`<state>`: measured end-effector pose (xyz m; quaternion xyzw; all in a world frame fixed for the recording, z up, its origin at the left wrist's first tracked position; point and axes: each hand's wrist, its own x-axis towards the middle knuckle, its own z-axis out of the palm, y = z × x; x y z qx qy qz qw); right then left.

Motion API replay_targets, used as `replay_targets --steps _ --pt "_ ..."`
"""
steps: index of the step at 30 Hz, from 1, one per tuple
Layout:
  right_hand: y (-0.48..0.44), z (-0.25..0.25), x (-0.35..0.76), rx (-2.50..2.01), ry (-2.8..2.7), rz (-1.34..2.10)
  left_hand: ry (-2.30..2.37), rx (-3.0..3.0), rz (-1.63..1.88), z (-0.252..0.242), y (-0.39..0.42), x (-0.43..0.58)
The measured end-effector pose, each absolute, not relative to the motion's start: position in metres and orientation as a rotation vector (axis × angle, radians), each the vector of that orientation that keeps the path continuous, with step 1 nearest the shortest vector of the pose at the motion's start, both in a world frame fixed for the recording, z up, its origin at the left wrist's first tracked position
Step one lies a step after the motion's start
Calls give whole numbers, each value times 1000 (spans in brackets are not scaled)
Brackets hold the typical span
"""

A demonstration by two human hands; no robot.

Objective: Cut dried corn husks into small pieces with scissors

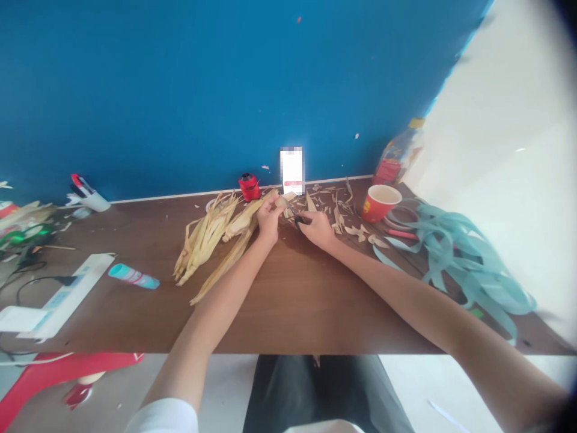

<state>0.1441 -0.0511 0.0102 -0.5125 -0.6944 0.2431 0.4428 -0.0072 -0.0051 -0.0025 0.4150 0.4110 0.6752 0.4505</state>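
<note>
My left hand (pixel 269 218) is closed, pinching a piece of dried corn husk (pixel 285 203) at the far middle of the brown table (pixel 288 300). My right hand (pixel 318 228) is closed around black-handled scissors (pixel 299 220), whose blades meet the husk piece between the two hands. A pile of long dried corn husks (pixel 211 234) lies just left of my left hand. Small husk scraps (pixel 336 210) are scattered to the right of my right hand.
A red paper cup (pixel 378 202), a plastic bottle (pixel 399 153) and teal paper strips (pixel 464 264) sit at the right. A red tape roll (pixel 249 186) and white card (pixel 291 170) stand by the blue wall. A teal tube (pixel 133 276) and white box (pixel 67 294) lie left.
</note>
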Motion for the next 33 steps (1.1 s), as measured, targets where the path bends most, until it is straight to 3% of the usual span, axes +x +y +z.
replay_targets --steps 8,17,33 --pt "-54 13 142 -1275 -1737 577 1010 1030 1666 1 -8 -6" --pt "-48 8 146 -1281 -1237 719 1107 1108 1654 -2 -9 -2" --pt "-48 10 145 -1250 -1489 702 975 1047 1698 -4 -6 -4"
